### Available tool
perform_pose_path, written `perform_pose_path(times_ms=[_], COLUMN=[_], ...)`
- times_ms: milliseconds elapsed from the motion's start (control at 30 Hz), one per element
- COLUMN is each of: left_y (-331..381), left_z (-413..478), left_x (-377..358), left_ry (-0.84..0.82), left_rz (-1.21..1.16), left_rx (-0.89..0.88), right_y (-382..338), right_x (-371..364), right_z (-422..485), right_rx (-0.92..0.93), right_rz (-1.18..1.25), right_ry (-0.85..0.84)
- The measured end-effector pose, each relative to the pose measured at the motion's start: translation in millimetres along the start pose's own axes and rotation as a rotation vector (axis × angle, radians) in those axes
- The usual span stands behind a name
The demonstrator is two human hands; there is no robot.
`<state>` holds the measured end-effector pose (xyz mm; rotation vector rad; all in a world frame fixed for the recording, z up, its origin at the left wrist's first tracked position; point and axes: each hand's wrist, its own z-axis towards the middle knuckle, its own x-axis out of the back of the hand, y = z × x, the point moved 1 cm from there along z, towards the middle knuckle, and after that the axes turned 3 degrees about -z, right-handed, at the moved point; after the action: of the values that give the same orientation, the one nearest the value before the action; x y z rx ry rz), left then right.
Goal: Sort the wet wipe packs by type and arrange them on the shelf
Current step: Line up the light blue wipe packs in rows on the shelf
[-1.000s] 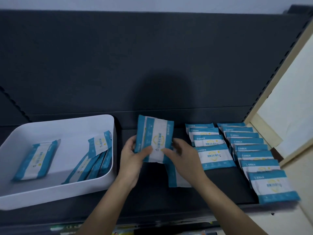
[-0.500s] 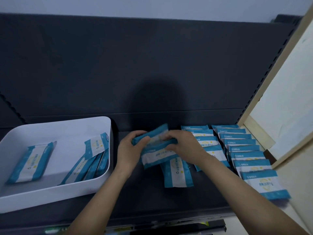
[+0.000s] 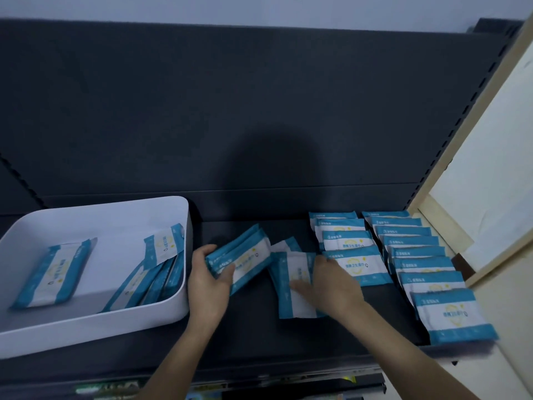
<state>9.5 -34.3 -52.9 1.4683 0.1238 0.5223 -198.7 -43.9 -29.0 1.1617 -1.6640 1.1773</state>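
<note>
The dark shelf carries everything. Left of the left hand sits a white bin, with one blue-and-white wet wipe pack flat inside and several more leaning on its near wall. Right of the right hand, two overlapping rows of packs run front to back. The left hand has fingers and thumb curled round a small tilted stack of packs. The right hand lies with fingers stretched across a flat pack, gripping nothing.
</note>
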Motion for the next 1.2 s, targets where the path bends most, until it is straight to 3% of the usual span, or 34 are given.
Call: perform_pose_path(times_ms=[167, 333, 500, 700, 900, 1100, 1200], left_y=[-8, -11, -19, -20, -23, -25, -28], left_z=[-5, 0, 1, -6, -8, 0, -1], left_x=[-2, -4, -1, 4, 7, 2, 5], left_ry=[0.024, 0.017, -0.137, -0.316, -0.411, -0.196, -0.101], left_rz=[-0.021, -0.058, -0.042, -0.169, -0.090, 0.072, 0.069], left_rx=[0.010, 0.019, -0.010, 0.044, 0.139, 0.026, -0.020], right_y=[0, -1, -14, -51, -47, -26, 2], right_x=[-12, -19, -36, -37, -37, -21, -6], right_z=[-2, -4, -5, -2, 10, 29, 34], right_rx=[0.006, 0.214, 0.602, 0.729, 0.750, 0.676, 0.546], right_rz=[0.108, -0.151, -0.163, -0.055, 0.020, 0.043, -0.051], right_ry=[0.039, 0.266, 0.387, 0.426, 0.279, 0.372, 0.188])
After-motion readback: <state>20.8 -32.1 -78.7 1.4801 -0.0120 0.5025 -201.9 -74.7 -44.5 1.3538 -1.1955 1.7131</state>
